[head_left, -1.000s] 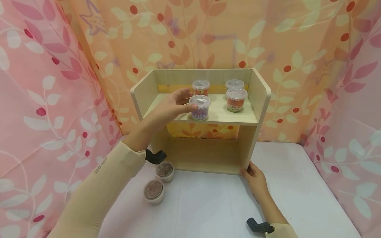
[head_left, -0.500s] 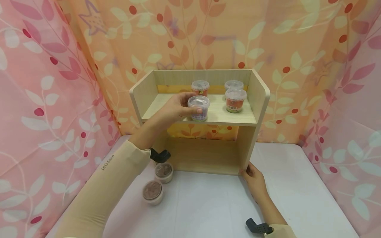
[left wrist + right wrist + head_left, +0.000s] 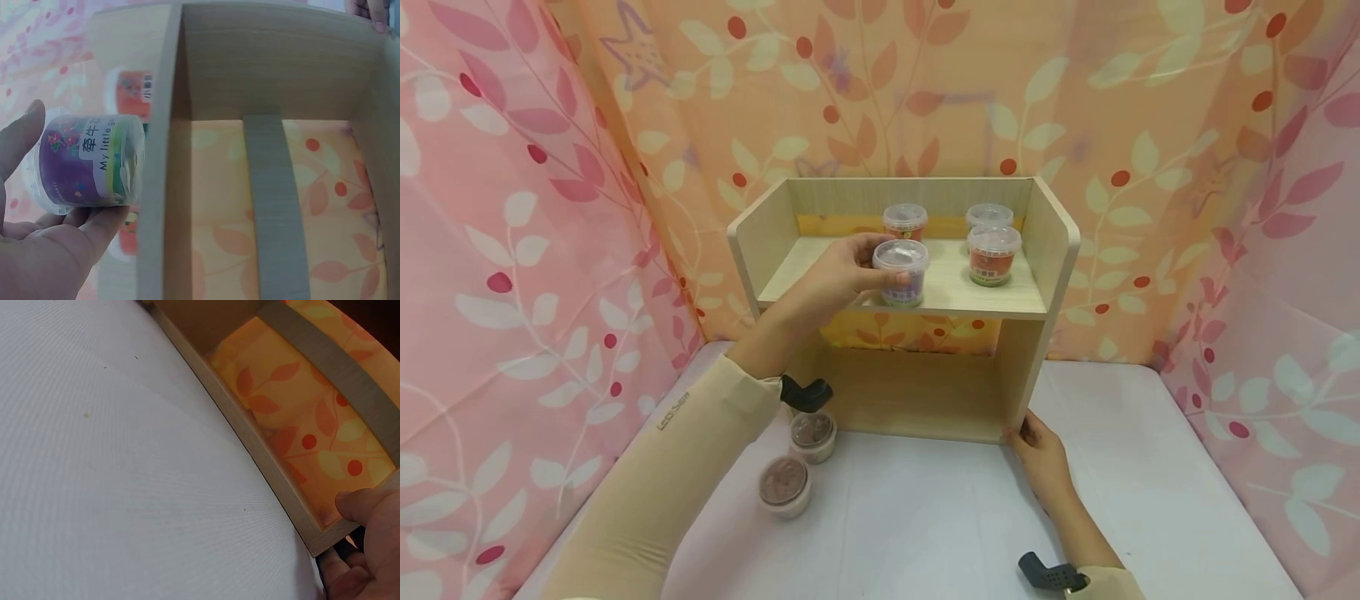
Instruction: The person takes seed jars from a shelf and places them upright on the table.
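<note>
My left hand [image 3: 842, 271] grips a small clear plastic cup [image 3: 900, 271] with a purple label and clear lid, thumb on its near side. The cup is upright at the front edge of the upper shelf; in the left wrist view the purple-labelled cup [image 3: 87, 162] has its base close to the board, and I cannot tell whether they touch. My right hand [image 3: 1045, 458] holds the lower right front corner of the wooden shelf unit [image 3: 917, 429]. In the right wrist view, its thumb [image 3: 356, 506] lies on the inner side, with fingers outside the corner.
On the upper shelf stand a red-labelled cup [image 3: 905, 221] behind my left hand, an orange-labelled cup [image 3: 992, 258] at the right, and another cup [image 3: 988, 214] behind it. Two tubs with brown contents, one nearer [image 3: 785, 483] and one farther [image 3: 812, 433], sit on the white tabletop [image 3: 917, 517].
My left hand has shifted slightly right and its thumb reaches further across the purple-labelled cup. The cup stays at nearly the same spot. My right hand keeps its hold on the corner.
</note>
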The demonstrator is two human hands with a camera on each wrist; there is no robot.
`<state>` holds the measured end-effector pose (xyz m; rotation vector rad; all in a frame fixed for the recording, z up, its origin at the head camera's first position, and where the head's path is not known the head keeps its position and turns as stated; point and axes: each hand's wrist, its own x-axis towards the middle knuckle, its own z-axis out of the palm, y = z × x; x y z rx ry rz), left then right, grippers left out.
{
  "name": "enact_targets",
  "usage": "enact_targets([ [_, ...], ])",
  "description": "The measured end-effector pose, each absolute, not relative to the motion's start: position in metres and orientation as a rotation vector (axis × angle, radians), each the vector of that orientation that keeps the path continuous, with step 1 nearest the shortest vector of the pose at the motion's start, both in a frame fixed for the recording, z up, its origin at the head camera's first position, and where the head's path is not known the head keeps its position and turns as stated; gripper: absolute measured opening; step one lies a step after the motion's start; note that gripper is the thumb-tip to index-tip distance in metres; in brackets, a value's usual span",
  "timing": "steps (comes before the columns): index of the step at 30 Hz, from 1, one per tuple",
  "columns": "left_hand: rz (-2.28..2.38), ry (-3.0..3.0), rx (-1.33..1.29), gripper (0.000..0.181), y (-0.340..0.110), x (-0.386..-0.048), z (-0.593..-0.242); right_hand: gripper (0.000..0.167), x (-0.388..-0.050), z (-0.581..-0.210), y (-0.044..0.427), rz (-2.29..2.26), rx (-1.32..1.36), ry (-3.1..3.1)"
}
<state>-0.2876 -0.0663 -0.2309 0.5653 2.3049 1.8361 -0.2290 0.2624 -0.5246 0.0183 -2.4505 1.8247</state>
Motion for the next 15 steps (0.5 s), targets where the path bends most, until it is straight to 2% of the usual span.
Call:
enact_targets([
  [3, 1.872, 2.283, 0.592, 0.067, -0.067, -0.283, -0.228, 0.064, -0.225, -0.517, 0.261, 1.830, 0.016, -2.455],
  [10, 1.908, 2.279, 0.665, 0.062, -0.077, -0.265, -0.227, 0.066, -0.239, -0.545, 0.268, 1.748, 0.056, -2.431],
  [15, 1.961, 2.253, 0.675, 0.065, -0.084, -0.245, -0.236, 0.065, -0.241, -0.549, 0.269, 1.732, 0.043, -2.437],
])
